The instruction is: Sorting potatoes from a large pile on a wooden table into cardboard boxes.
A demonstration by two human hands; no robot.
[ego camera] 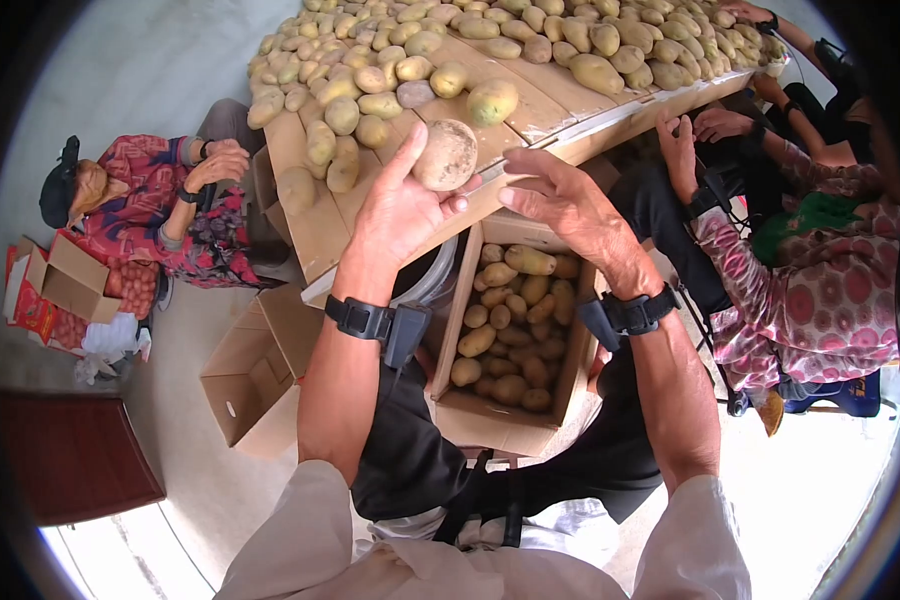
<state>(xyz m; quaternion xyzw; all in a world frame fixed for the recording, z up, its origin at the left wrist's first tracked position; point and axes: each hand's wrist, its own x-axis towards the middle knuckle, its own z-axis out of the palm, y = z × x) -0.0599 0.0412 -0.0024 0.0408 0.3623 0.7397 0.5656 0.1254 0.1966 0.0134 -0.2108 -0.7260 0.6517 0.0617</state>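
A round, dirt-speckled potato [447,156] rests in my left hand [401,202], held over the near edge of the wooden table [379,154]. My right hand [562,202] is apart from it on the right, fingers spread, with nothing in its grasp. Below both hands, a cardboard box [469,429] stands between my knees, partly filled with potatoes [517,315]. A greenish potato [493,102] lies on the tabletop just beyond the held one. More loose potatoes [341,116] spread across the table to the left.
A large potato heap [607,37] covers the table's far side. An open cardboard box [259,375] sits on the floor at left, beside a bucket [431,274]. One person [150,195] sits at left; others [802,285] sit at right. Net-bagged produce [131,285] lies far left.
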